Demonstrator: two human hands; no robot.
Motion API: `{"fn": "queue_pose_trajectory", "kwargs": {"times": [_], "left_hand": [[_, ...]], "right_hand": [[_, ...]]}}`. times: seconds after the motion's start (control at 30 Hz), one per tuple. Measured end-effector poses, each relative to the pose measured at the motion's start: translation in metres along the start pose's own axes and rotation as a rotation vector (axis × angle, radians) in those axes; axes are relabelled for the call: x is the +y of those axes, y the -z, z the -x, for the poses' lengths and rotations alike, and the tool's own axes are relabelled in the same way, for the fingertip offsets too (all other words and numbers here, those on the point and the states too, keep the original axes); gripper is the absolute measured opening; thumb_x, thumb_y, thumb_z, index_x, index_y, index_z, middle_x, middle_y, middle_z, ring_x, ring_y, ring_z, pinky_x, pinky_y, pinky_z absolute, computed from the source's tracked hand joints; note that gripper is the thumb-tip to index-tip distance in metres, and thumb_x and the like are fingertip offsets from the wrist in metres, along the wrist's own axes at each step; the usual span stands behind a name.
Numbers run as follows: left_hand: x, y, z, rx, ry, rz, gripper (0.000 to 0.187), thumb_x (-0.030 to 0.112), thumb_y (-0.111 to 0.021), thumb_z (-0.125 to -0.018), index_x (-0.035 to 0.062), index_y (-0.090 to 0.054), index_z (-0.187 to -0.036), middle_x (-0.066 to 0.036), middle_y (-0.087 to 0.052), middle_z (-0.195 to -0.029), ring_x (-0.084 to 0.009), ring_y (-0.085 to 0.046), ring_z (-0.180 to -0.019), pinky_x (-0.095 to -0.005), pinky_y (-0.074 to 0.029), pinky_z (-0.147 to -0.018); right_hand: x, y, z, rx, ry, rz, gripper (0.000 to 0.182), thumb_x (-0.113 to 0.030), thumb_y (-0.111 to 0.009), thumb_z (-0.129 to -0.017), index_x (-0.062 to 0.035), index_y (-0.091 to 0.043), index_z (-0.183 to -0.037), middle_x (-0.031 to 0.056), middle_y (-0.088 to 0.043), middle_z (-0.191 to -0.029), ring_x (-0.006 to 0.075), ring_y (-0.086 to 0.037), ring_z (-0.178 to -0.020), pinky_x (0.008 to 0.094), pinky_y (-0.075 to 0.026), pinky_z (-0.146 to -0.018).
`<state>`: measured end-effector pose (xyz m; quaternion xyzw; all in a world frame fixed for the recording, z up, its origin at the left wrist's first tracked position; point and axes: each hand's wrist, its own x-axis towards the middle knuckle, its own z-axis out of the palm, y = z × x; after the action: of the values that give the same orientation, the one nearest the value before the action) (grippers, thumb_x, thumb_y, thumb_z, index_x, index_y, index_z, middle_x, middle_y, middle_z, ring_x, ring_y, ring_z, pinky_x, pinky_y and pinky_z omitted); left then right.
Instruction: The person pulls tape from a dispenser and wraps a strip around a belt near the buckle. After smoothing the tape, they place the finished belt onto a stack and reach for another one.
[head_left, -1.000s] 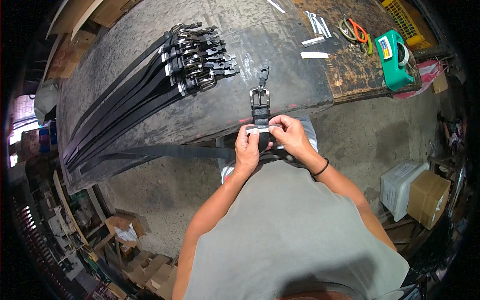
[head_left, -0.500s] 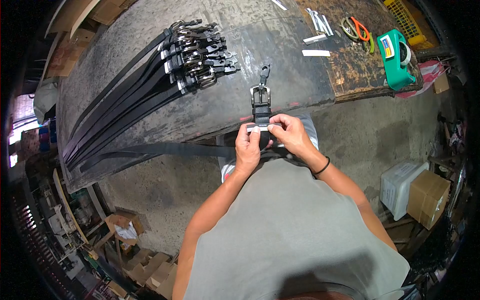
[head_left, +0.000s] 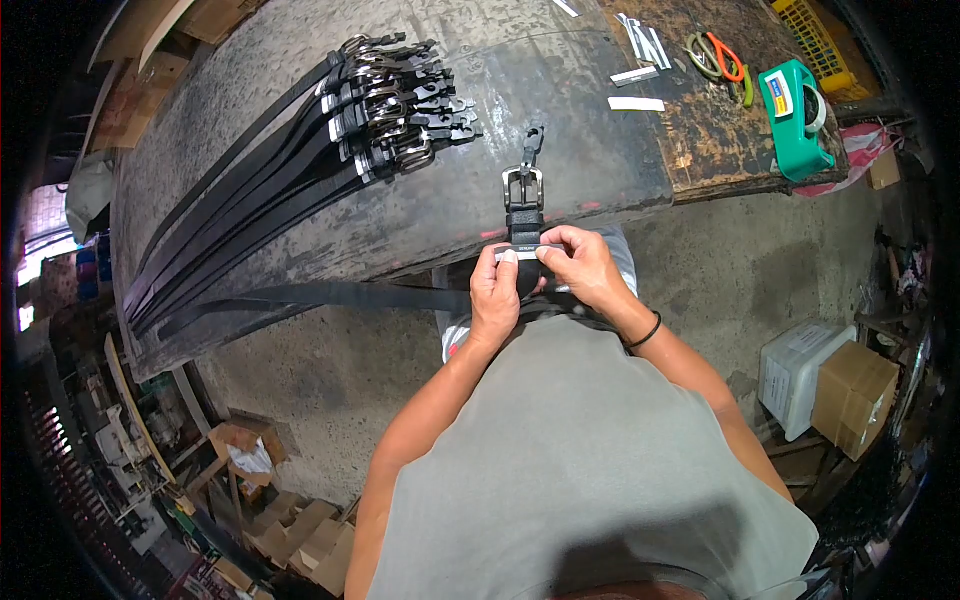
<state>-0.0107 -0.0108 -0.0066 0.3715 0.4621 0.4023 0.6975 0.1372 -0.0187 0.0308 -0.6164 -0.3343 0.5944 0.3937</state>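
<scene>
A black belt (head_left: pixel 523 222) lies over the table's front edge, its metal buckle (head_left: pixel 523 188) and a black plastic hook pointing away from me. Across the strap just below the buckle runs a narrow label strip (head_left: pixel 524 252), dark with a white edge. My left hand (head_left: pixel 494 290) pinches the strip's left end against the belt, thumb on top. My right hand (head_left: pixel 584 268) pinches its right end the same way. Behind the hands, the rest of the strap trails off to the left. Fingers hide part of the strip and the belt's underside.
A row of black belts (head_left: pixel 270 180) with buckles lies at the table's left. White strips (head_left: pixel 637 104), orange-handled scissors (head_left: pixel 724 58) and a green tape dispenser (head_left: pixel 795 120) lie at the right. A cardboard box (head_left: pixel 853 398) and a white bin (head_left: pixel 793 378) stand lower right.
Both hands keep their pinch on the strip and belt in nearly the same place. Only the camera's view has shifted slightly.
</scene>
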Motion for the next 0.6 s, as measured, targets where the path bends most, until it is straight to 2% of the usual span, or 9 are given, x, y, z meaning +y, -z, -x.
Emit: {"fn": "queue_pose_trajectory", "kwargs": {"times": [0.57,0.6], "left_hand": [[-0.002,0.000,-0.002,0.014,-0.052,0.003,0.015,0.013,-0.047,-0.097,-0.0002,-0.047,-0.103,-0.009,-0.060,-0.086,-0.0126,-0.060,-0.066,-0.0274,-0.055,-0.057],[-0.001,0.000,-0.002,0.010,-0.054,-0.005,0.015,0.014,-0.048,-0.096,0.0003,-0.048,-0.103,-0.008,-0.061,-0.089,-0.0113,-0.059,-0.070,-0.0269,-0.053,-0.059]], "right_hand": [[0.010,-0.003,-0.005,0.034,0.013,0.029,0.021,-0.012,-0.060,-0.083,0.0068,-0.059,-0.094,0.0083,-0.065,-0.072,0.0139,-0.064,-0.057,0.0269,-0.050,-0.051],[0.010,-0.003,-0.005,0.034,0.013,0.029,0.021,-0.012,-0.060,-0.083,0.0068,-0.059,-0.094,0.0083,-0.065,-0.072,0.0139,-0.064,-0.057,0.0269,-0.050,-0.051]]}}
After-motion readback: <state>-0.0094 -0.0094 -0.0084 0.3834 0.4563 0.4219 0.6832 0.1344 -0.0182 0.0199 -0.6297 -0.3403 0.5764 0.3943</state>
